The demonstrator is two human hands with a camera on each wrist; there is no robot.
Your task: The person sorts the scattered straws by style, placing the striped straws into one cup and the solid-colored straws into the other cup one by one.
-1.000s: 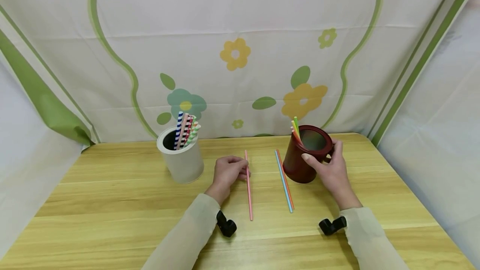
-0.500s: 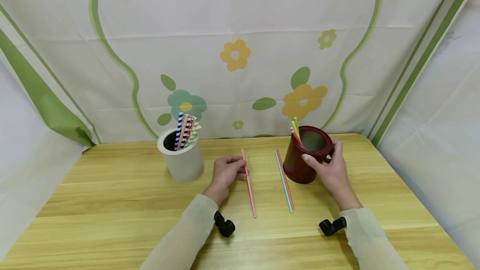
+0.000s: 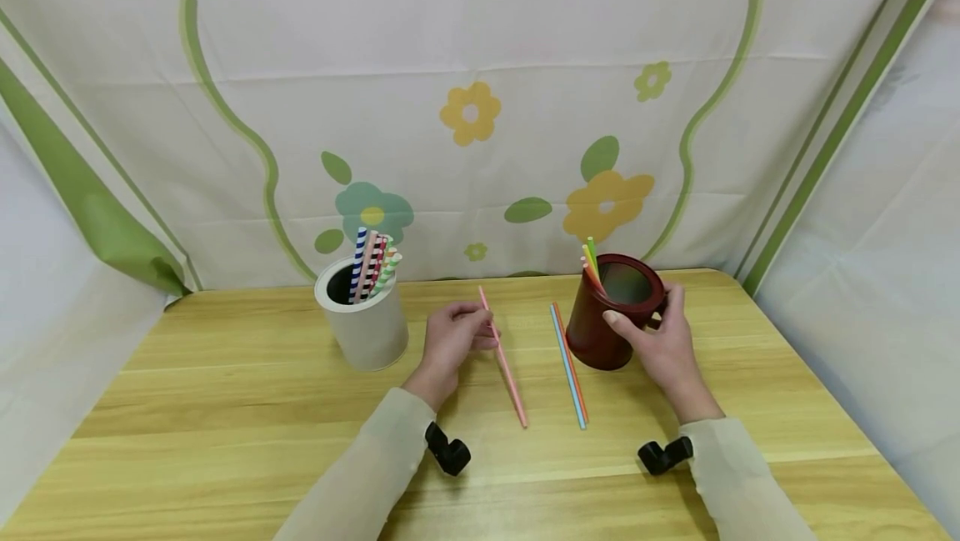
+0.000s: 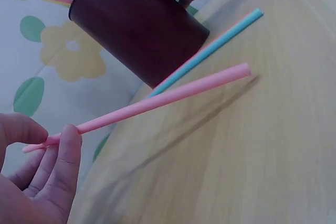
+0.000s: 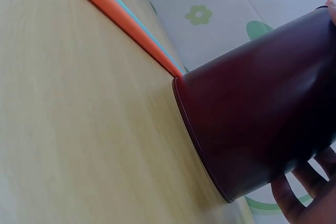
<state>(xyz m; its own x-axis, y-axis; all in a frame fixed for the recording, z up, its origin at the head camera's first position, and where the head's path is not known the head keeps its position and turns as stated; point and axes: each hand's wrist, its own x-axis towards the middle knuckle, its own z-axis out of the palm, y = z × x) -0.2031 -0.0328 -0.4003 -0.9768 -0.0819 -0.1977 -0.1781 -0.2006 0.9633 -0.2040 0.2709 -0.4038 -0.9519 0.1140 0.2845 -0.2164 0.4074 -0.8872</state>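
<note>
My left hand (image 3: pixel 450 348) pinches a pink straw (image 3: pixel 512 383) near its far end, between thumb and fingers. In the left wrist view the pink straw (image 4: pixel 173 94) slants above the table, its shadow beneath. My right hand (image 3: pixel 663 349) grips a dark red mug (image 3: pixel 600 333) on its right side, thumb near the rim and fingers at the handle. Several plain straws (image 3: pixel 591 262) in green, yellow and orange lean inside the mug, which stands upright. Between the hands, a blue straw (image 3: pixel 567 366) and an orange straw (image 5: pixel 128 24) lie side by side on the table.
A white cylindrical container (image 3: pixel 367 333) with several striped paper straws (image 3: pixel 371 266) stands left of my left hand. Wood-grain table (image 3: pixel 225 441) lies under everything. A floral curtain (image 3: pixel 420 41) hangs behind the table's back edge.
The pink straw has turned in my left hand: its near end has swung right and its far end left. My right hand and the mug have stayed put.
</note>
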